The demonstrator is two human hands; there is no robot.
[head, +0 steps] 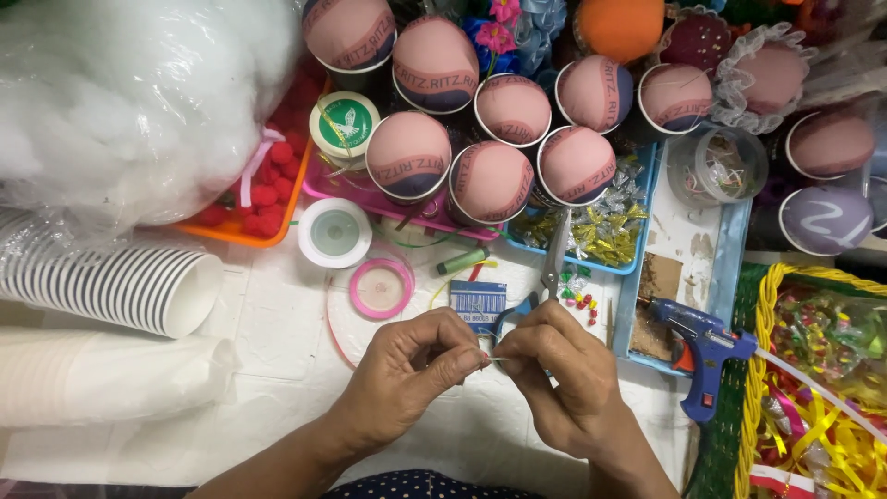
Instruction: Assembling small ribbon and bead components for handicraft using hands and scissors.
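My left hand (pixel 418 368) and my right hand (pixel 564 370) meet at the fingertips low in the middle of the view. Between them they pinch a thin needle or pin (pixel 495 359); any thread on it is too fine to see. Just beyond the fingers lies a small blue needle packet (pixel 478 302) and a pair of scissors (pixel 552 268) with blue handles, its blades pointing away from me. Small coloured pins or beads (pixel 581 301) are scattered beside the scissors.
Several paper cups topped with pink padded domes (pixel 490 180) crowd the back. A bag of white stuffing (pixel 120 102) and stacked paper cups (pixel 111 286) lie left. A blue glue gun (pixel 702 356), a blue tray (pixel 730 240) and a yellow basket (pixel 767 314) of ribbons sit right. Ribbon spools (pixel 381 288) lie ahead.
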